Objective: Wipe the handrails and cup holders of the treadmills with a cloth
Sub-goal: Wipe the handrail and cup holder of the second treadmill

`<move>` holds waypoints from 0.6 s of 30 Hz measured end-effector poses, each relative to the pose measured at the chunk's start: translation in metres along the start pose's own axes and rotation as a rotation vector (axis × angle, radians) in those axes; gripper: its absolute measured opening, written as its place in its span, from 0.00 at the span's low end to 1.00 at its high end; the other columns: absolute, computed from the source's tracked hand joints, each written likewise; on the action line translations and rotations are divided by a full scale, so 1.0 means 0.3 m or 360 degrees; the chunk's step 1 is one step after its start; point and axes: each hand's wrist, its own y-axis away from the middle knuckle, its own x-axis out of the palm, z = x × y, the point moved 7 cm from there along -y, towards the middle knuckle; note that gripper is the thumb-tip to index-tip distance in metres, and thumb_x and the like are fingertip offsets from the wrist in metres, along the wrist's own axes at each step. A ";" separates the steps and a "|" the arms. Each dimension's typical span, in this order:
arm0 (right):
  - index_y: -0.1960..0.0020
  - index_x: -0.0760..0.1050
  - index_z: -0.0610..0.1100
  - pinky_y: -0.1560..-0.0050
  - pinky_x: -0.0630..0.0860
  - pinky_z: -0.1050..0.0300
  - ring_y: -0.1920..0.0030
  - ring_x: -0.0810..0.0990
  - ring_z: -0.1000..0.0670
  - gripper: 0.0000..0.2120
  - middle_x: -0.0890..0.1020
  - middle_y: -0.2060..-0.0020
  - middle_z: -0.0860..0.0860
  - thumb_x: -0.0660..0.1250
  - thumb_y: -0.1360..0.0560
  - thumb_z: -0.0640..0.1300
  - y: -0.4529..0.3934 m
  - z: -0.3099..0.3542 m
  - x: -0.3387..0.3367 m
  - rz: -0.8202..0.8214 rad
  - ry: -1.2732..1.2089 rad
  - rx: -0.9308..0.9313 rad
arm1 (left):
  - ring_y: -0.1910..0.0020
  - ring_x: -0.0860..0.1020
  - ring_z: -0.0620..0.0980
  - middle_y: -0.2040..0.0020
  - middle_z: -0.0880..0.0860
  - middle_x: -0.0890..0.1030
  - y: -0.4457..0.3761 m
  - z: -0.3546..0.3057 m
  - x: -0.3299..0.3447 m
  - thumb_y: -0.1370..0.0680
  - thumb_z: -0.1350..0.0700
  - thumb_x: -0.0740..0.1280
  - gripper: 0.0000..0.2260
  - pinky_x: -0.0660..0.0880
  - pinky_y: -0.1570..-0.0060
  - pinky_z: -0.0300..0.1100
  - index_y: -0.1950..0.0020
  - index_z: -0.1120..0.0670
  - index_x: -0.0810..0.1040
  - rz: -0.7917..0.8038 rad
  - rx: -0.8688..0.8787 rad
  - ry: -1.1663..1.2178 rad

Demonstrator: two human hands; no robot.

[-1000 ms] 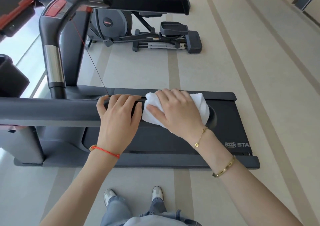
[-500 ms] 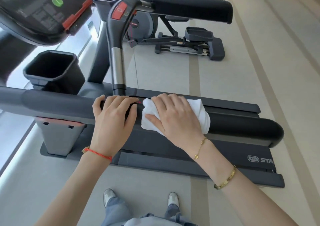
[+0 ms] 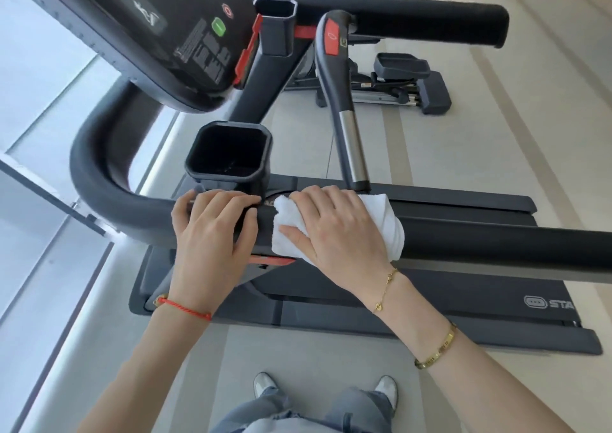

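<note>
A black padded handrail [image 3: 480,243] runs across the view and curves up at the left towards the console. My right hand [image 3: 337,230] presses a folded white cloth [image 3: 390,230] around this rail, fingers curled over the top. My left hand [image 3: 212,234] grips the same rail just to the left of the cloth. Directly behind my left hand sits a black square cup holder [image 3: 228,157]. A second cup holder [image 3: 275,25] and the far handrail [image 3: 430,18] lie beyond the console.
The treadmill console [image 3: 159,28] with a green button hangs at the upper left. A pulse grip with a chrome section [image 3: 351,147] rises behind the cloth. The treadmill deck [image 3: 430,303] lies below. Another exercise machine [image 3: 410,84] stands on the pale floor behind.
My view has swung left and up, bringing the console and cup holders into sight. Both hands have slid left along the rail towards the cup holder, the cloth moving with my right hand.
</note>
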 end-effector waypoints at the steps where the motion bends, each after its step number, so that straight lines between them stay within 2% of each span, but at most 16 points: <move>1: 0.41 0.72 0.45 0.52 0.71 0.50 0.54 0.74 0.46 0.27 0.77 0.52 0.49 0.43 0.18 0.61 -0.018 0.031 0.004 0.0010 -0.0006 0.0002 | 0.43 0.76 0.50 0.47 0.46 0.81 0.001 0.037 -0.018 0.19 0.53 0.60 0.11 0.61 0.31 0.55 0.44 0.50 0.81 -0.0012 -0.0006 0.0005; 8: 0.46 0.72 0.44 0.54 0.70 0.50 0.56 0.73 0.45 0.24 0.76 0.56 0.48 0.46 0.18 0.60 -0.168 0.265 0.022 -0.0029 0.0000 0.0026 | 0.44 0.75 0.52 0.47 0.48 0.81 -0.017 0.246 -0.114 0.20 0.57 0.59 0.11 0.63 0.33 0.57 0.43 0.52 0.80 -0.0020 -0.0099 0.0025; 12: 0.46 0.73 0.44 0.54 0.72 0.49 0.55 0.74 0.45 0.25 0.76 0.56 0.49 0.46 0.17 0.60 -0.163 0.254 0.025 -0.0047 0.0011 0.0063 | 0.45 0.76 0.53 0.48 0.50 0.81 -0.040 0.291 -0.114 0.20 0.57 0.61 0.11 0.63 0.33 0.55 0.42 0.53 0.80 0.0031 -0.0097 0.0050; 18: 0.51 0.75 0.46 0.56 0.71 0.51 0.58 0.74 0.47 0.20 0.77 0.60 0.51 0.53 0.18 0.59 -0.120 0.189 0.011 -0.0207 -0.0116 0.0134 | 0.45 0.77 0.52 0.49 0.48 0.81 -0.078 0.303 -0.101 0.20 0.57 0.61 0.10 0.62 0.32 0.57 0.43 0.52 0.79 0.0031 -0.0097 0.0085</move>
